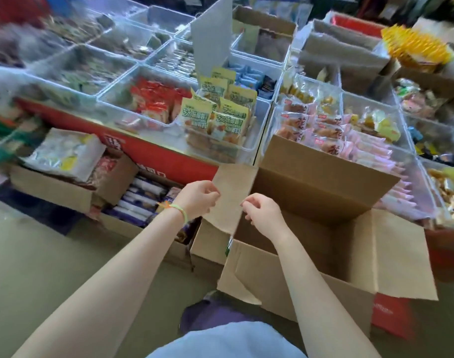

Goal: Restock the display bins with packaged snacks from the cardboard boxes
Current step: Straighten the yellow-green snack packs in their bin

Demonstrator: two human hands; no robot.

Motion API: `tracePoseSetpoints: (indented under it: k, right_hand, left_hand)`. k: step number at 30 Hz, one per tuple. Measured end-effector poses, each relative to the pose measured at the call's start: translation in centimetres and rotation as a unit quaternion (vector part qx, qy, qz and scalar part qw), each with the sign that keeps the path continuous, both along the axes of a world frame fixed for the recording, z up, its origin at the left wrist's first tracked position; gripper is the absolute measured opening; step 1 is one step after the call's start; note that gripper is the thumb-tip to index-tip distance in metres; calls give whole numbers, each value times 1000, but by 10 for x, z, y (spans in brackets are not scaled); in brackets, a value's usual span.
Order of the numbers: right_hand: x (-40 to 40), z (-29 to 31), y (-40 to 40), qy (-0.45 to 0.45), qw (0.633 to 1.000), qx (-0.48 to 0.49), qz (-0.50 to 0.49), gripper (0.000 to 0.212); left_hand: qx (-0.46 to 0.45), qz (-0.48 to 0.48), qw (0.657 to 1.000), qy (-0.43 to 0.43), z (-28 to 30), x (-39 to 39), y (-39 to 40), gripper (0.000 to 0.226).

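Nearest the viewer, an open cardboard box [324, 244] is standing on the floor, flaps spread. Above its left flap [231, 200], the left hand [197, 197] and right hand [263, 211] are hovering with fingers loosely curled, each grip grasping nothing. Beyond, clear display bins [249, 140] on the surface are holding yellow-green snack packets [218, 112] and pink packets [331, 135].

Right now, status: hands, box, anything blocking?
Left hand and right hand both at the side flap, fingers curled, grip unclear. Open cardboard box looks empty. Nothing blocking the pink snack bin.
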State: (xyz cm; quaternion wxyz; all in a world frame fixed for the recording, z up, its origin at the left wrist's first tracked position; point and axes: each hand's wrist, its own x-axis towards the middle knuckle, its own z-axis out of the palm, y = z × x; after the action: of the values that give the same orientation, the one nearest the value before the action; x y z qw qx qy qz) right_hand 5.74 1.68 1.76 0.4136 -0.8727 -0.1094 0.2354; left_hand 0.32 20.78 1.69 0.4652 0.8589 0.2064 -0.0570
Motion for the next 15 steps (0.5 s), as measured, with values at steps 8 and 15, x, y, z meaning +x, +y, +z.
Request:
tracePoseSetpoints:
  k: [8, 15]
  right_hand:
    - [78, -16, 73, 8, 996, 27, -85, 16]
    - [113, -10, 143, 9, 997, -12, -75, 16]
  left_hand:
    - [83, -49, 995, 22, -3, 75, 81, 19]
    - [125, -31, 991, 32, -4, 130, 151, 21]
